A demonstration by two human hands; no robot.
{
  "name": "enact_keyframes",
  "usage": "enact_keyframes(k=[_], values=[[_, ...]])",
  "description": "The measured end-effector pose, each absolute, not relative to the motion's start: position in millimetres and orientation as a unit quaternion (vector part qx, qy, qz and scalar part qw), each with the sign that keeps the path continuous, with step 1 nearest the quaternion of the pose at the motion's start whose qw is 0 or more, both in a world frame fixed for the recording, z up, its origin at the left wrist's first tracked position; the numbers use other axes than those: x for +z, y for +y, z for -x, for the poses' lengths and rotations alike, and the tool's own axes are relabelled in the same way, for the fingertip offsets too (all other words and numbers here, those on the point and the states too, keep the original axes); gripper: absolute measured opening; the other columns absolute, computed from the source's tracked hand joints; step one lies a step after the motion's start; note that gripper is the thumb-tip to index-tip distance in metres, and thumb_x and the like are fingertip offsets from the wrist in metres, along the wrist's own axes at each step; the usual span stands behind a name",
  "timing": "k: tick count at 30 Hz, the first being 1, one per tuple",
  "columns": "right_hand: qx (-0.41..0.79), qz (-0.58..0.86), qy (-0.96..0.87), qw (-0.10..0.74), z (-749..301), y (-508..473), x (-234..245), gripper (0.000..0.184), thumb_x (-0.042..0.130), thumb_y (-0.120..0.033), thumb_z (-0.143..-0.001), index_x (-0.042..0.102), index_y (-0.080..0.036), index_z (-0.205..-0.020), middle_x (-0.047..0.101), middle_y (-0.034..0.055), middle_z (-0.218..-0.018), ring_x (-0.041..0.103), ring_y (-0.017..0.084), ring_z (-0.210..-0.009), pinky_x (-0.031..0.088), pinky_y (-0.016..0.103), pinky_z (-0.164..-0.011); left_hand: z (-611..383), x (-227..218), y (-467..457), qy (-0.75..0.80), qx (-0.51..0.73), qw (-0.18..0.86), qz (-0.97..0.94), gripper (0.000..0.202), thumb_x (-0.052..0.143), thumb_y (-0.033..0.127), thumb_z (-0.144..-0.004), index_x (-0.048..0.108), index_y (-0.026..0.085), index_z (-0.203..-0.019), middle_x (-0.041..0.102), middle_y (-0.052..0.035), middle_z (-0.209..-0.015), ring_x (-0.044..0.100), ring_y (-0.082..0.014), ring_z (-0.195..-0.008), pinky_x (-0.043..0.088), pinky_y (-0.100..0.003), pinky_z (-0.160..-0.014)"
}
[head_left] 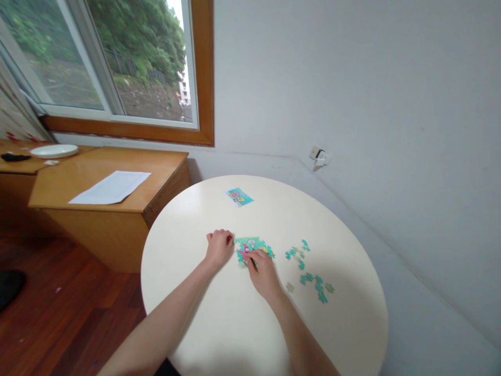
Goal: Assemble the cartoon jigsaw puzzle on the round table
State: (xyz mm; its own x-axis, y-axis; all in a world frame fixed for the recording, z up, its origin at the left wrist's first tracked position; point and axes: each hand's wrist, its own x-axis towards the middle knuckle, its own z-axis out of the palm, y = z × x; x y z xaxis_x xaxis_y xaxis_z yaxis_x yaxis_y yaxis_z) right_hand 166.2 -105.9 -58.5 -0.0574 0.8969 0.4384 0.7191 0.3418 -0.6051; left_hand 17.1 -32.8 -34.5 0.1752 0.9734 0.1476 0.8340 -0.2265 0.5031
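A partly joined jigsaw puzzle (243,245), teal with a pink cartoon figure, lies on the round white table (203,324). My right hand (263,271) is over its lower right part, thumb and fingers pinched together at the puzzle; whatever they grip is hidden. At the puzzle's upper left edge rests my left hand (219,246), its fingers curled in and closed. I cannot make out anything inside them. Several loose teal puzzle pieces (319,287) are scattered to the right of my right hand, and one greyish piece (290,287) lies close to that wrist.
A small picture card (239,197) with matching colours lies toward the table's far side. Left of the table, a wooden desk (164,162) carries a white paper (111,188) and a white plate (55,151). A wall socket with a plug (321,156) is behind the table.
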Motion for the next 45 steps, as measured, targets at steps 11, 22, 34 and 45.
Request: enact_keyframes(k=[11, 22, 34, 45], values=[[0.119, 0.563, -0.715, 0.396, -166.5, -107.7, -57.4, 0.023, 0.048, -0.012, -0.085, 0.069, -0.020, -0.087, 0.068, 0.0064, -0.089, 0.060, 0.019, -0.087, 0.047, 0.034, -0.082, -7.2, -39.3, -31.4, 0.562, 0.251, 0.211, -0.760, 0.023, 0.057, 0.018, -0.075, 0.068, 0.025, -0.094, 0.065, -0.0051, -0.108, 0.053, -0.0237, -0.107, 0.031, -0.041, -0.093], [0.123, 0.556, -0.718, 0.401, -167.3, -107.4, -57.2, 0.023, 0.048, -0.011, -0.085, 0.069, -0.020, -0.088, 0.068, 0.0064, -0.089, 0.059, 0.019, -0.087, 0.047, 0.033, -0.082, -8.9, -45.3, -29.7, 0.556, 0.260, 0.199, -0.764, 0.014, 0.056, 0.017, -0.076, 0.066, 0.021, -0.084, 0.068, -0.0049, -0.103, 0.054, -0.0230, -0.103, 0.031, -0.041, -0.090], [0.111, 0.554, -0.721, 0.400, -167.7, -107.4, -58.2, 0.022, 0.049, -0.012, -0.085, 0.069, -0.020, -0.088, 0.068, 0.0068, -0.089, 0.060, 0.020, -0.088, 0.048, 0.034, -0.082, -10.3, -35.4, -36.9, 0.540, 0.237, 0.182, -0.787, 0.017, 0.050, 0.014, -0.078, 0.066, 0.021, -0.081, 0.072, -0.0050, -0.099, 0.056, -0.0223, -0.100, 0.027, -0.041, -0.089], [0.125, 0.560, -0.719, 0.393, -166.8, -108.1, -57.3, 0.024, 0.048, -0.011, -0.085, 0.069, -0.020, -0.089, 0.068, 0.0063, -0.090, 0.060, 0.019, -0.089, 0.047, 0.034, -0.083, -11.7, -32.2, -45.8, 0.517, 0.206, 0.122, -0.822, 0.027, 0.042, 0.013, -0.085, 0.068, 0.020, -0.078, 0.070, -0.0089, -0.101, 0.055, -0.0237, -0.102, 0.025, -0.046, -0.093]])
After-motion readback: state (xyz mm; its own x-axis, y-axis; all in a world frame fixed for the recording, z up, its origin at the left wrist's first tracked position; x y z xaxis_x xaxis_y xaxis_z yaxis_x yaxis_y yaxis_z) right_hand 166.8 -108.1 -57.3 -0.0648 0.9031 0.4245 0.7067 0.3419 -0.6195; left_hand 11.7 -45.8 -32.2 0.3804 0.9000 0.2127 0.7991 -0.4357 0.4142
